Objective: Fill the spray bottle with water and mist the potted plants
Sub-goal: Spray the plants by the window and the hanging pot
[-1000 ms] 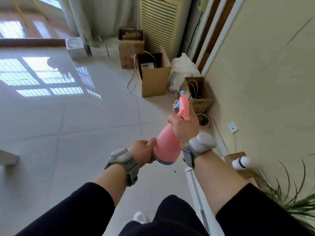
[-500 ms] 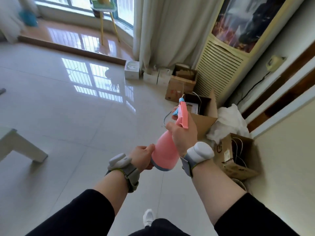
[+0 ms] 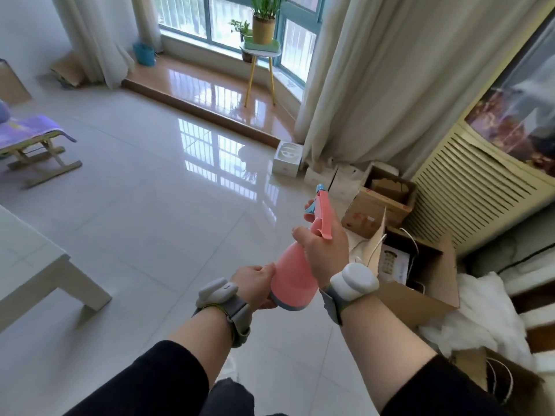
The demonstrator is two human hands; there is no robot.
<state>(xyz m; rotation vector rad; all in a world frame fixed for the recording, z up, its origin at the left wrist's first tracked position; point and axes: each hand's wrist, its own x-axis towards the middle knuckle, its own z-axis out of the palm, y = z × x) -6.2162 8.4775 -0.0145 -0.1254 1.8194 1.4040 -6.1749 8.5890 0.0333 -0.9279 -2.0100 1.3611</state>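
Note:
I carry a pink spray bottle (image 3: 292, 280) with a blue nozzle tip in front of me, tilted with the nozzle pointing away. My right hand (image 3: 322, 244) grips its neck and trigger head. My left hand (image 3: 255, 285) holds the bottle's base from the left side. Far ahead, a potted plant (image 3: 263, 24) in a yellow pot stands on a small white stool (image 3: 260, 52) by the window, with a smaller plant (image 3: 240, 28) behind it.
Open cardboard boxes (image 3: 387, 199) and a white bag (image 3: 480, 310) crowd the floor on the right beside a slatted cabinet (image 3: 474, 187). A white table (image 3: 33, 265) stands at the left, a chair (image 3: 33, 136) beyond it. Glossy tile floor (image 3: 165, 205) stretches ahead to the raised window step.
The view has swung left and upward from the wall corner toward the window, bringing the potted plants on the stool into sight. Both hands keep the same hold on the bottle.

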